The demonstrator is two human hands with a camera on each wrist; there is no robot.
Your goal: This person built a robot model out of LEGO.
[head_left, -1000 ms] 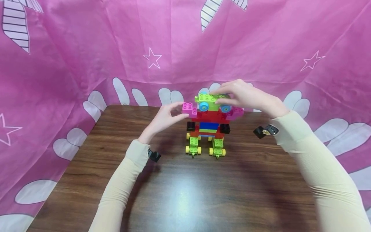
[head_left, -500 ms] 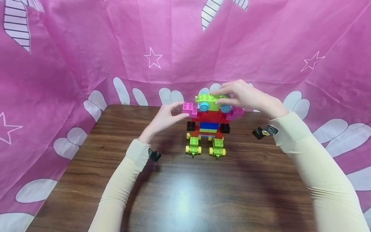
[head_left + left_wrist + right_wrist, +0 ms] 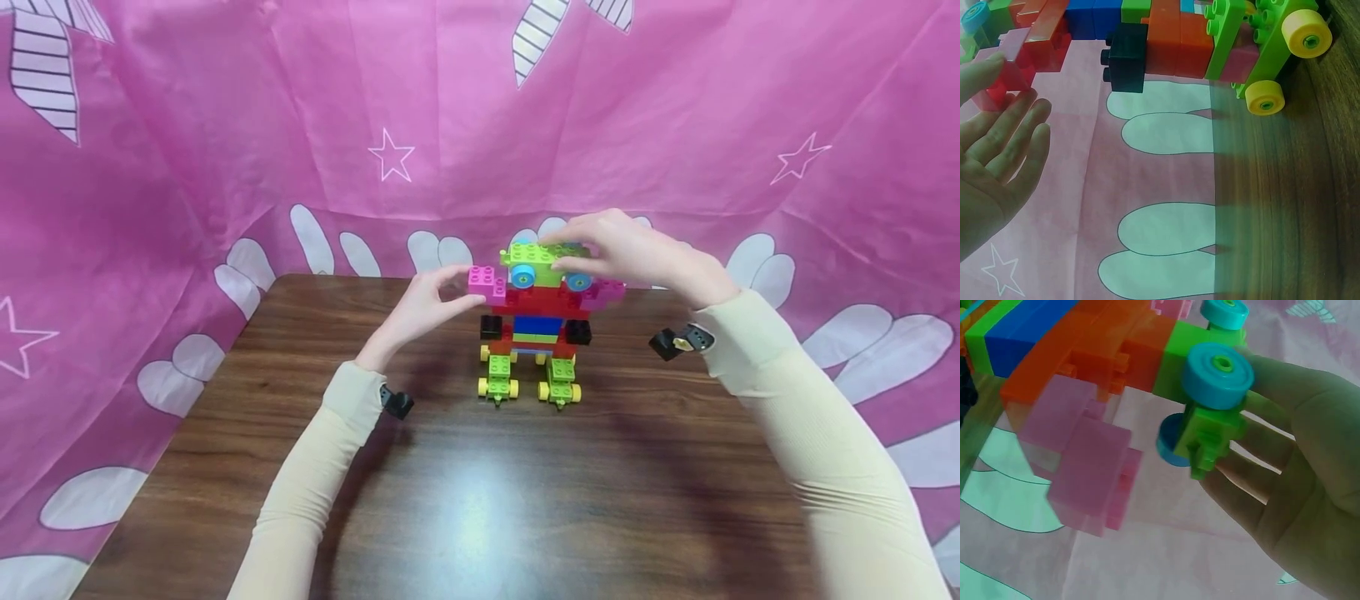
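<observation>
Between the two hands stands a brick robot (image 3: 532,321), upright on the dark wooden tabletop (image 3: 465,500); it sits on two green wheeled feet (image 3: 528,385) with yellow wheels, just nearer the person than both hands. Its body is red with a blue and green band in the middle; black blocks (image 3: 491,327) stick out at each side just below the hands.

Left hand (image 3: 420,312) is up at the robot's pink arm brick (image 3: 486,282); thumb and fingertips are pinched on its outer end. From the left wrist view the fingers (image 3: 1010,134) look pretty much straight and loosely spread, tips touching the pinkish brick (image 3: 1007,84), so it's a light hold rather than a full wrap.

Right hand (image 3: 637,250) comes over the top from the other side and grips the green head piece (image 3: 536,258) with blue wheels; fingers sit on top and the thumb underneath near the right blue wheel (image 3: 576,282). The right wrist view shows the fingers (image 3: 1285,425) curled behind that green wheeled piece (image 3: 1210,425), with the other pink arm (image 3: 1082,462) just below it.

Behind both hands hangs a pink cloth (image 3: 225,142) with white stars and petal shapes; it wraps round the back and sides of the tabletop. Both sleeves (image 3: 795,417) are cream coloured.
</observation>
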